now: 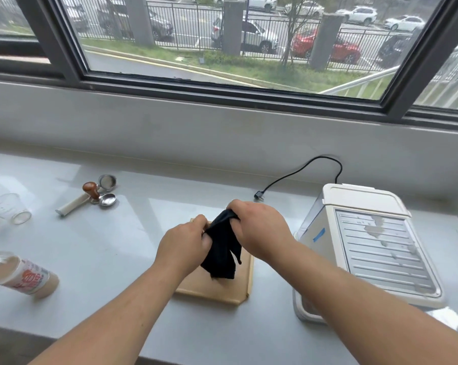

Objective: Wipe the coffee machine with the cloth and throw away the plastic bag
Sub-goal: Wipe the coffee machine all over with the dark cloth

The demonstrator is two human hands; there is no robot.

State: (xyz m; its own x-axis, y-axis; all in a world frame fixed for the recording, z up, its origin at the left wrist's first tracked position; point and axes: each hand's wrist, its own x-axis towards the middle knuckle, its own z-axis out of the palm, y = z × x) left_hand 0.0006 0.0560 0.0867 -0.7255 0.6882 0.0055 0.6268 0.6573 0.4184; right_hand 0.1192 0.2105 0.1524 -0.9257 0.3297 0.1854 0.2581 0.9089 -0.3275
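A black cloth [221, 248] hangs between both hands above a tan board [217, 288] in the middle of the counter. My left hand [182, 245] pinches its left edge and my right hand [259, 230] grips its upper right part. The white coffee machine [367, 246] stands to the right, its ribbed metal top marked with pale smears. Its black power cord [301, 171] lies unplugged behind it. No plastic bag is clearly visible.
A portafilter and a wooden-knobbed tamper [96, 194] lie at the back left. A clear plastic cup [10, 208] lies on its side at the far left, with a bottle of beige liquid [22, 276] near the front edge. A window sill wall runs behind the counter.
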